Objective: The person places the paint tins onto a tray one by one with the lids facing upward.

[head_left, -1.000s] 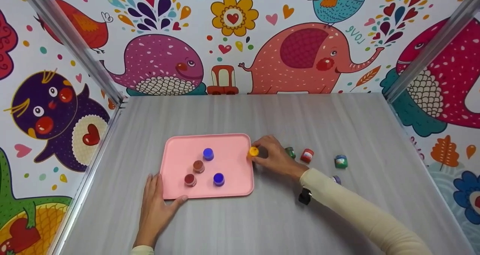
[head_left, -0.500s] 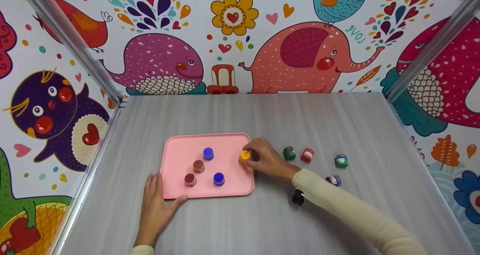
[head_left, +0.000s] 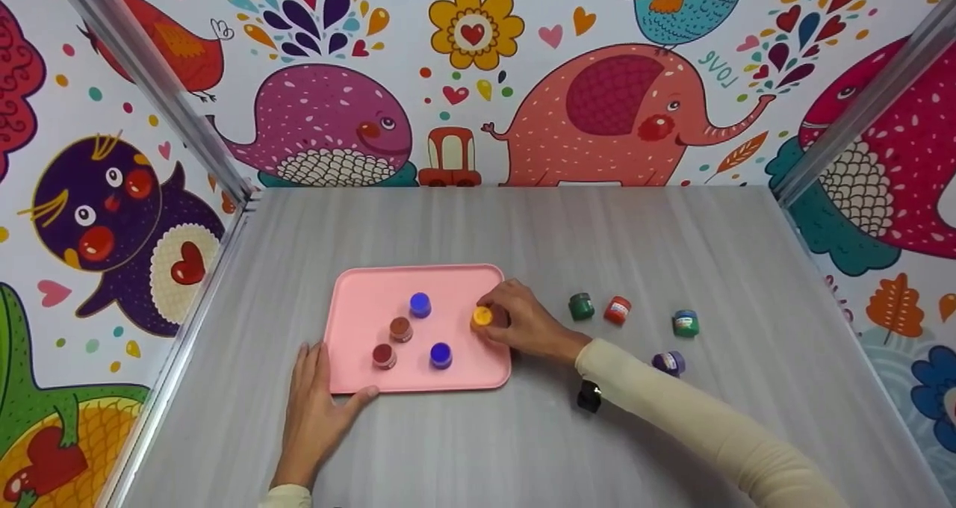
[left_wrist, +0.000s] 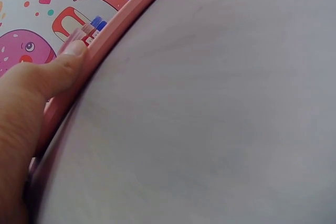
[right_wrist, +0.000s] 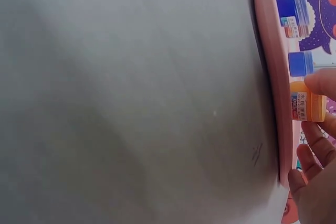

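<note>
One yellow jar (head_left: pixel 482 317) is pinched by the right fingers (head_left: pixel 496 294); extended left fingers (head_left: pixel 310 370) touch the pink tray (head_left: pixel 358 299).

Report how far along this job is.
Apparently done: two blue paint jars, a brown jar and a maroon jar are on the pink tray. In hand: the right grip pinches a yellow-orange jar. Probably remaining: dark green jar, red jar, bright green jar, purple jar, all off the tray.
</note>
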The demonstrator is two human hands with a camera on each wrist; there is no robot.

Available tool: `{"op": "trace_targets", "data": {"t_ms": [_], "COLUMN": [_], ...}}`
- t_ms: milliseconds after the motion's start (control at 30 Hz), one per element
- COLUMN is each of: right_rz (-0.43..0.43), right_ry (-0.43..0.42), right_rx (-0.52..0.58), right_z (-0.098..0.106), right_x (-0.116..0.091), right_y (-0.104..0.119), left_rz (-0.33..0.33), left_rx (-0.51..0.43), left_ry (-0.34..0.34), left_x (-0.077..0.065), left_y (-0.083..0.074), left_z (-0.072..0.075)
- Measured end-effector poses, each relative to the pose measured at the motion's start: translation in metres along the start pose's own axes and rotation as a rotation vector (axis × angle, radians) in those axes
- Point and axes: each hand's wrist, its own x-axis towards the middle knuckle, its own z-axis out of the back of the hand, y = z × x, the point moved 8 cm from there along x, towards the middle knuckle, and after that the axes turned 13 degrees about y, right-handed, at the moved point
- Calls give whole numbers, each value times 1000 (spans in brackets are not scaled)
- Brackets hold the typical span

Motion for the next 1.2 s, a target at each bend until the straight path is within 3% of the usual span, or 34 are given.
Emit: {"op": "trace_targets", "data": {"t_ms": [333,533,867,1200], "right_rz": [7,40,90,63], "right_ry": [30,40,32,44], "right_rx": [21,-32,-51,-62], "right_z": [-11,-19,-23,-30], "right_x": [3,8,16,24], "right_y": [6,11,19,24], "left_rz": [-1,-1,28,23], "left_rx": [12,18,10,9], "left_ry": [1,-10,30,22], "left_x": [1,2,3,3], "left_y": [-1,1,2,1], "left_z": [-1,0,-1,-1]}}
